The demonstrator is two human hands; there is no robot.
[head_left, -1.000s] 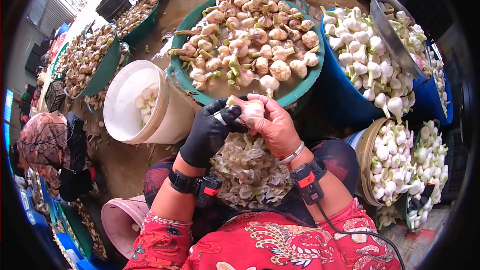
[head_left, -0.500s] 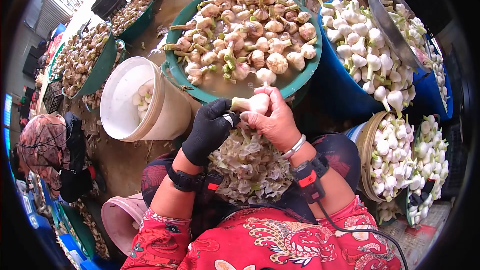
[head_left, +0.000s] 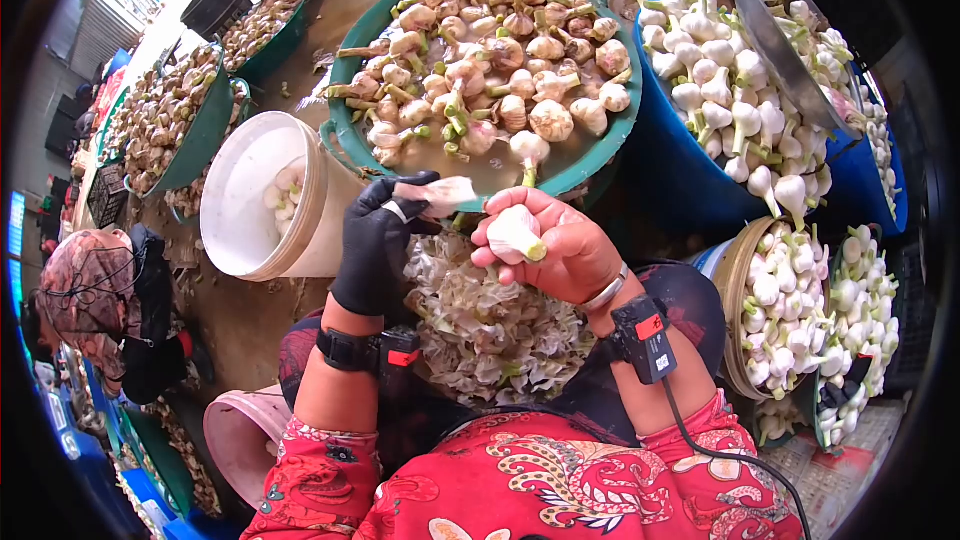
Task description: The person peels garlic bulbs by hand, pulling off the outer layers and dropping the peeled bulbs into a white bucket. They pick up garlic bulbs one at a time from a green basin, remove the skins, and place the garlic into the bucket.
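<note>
In a black glove, my left hand [head_left: 370, 245] pinches a strip of peeled garlic skin [head_left: 447, 194]. My right hand [head_left: 575, 255], bare and turned palm up, has its fingers curled under a pale garlic bulb [head_left: 514, 233] with a short cut green stem. A gap separates the two hands. Below them, between my legs, lies a heap of loose garlic skins [head_left: 490, 325]. Just beyond, a green basin [head_left: 598, 165] holds murky water and many unpeeled garlic bulbs [head_left: 510, 55]; a bulb [head_left: 529, 148] lies at its near rim.
At left stands a white bucket [head_left: 312, 202] with several cloves inside. On the right are a blue tub [head_left: 690, 190] of peeled bulbs, a tilted metal bowl [head_left: 795, 65] and another filled bucket [head_left: 738, 310]. A person [head_left: 95, 290] is at far left, near a pink bucket [head_left: 235, 435].
My hands have moved apart. A strip of skin has come away in the left hand, while the bulb has moved into the right hand, which has turned palm up.
</note>
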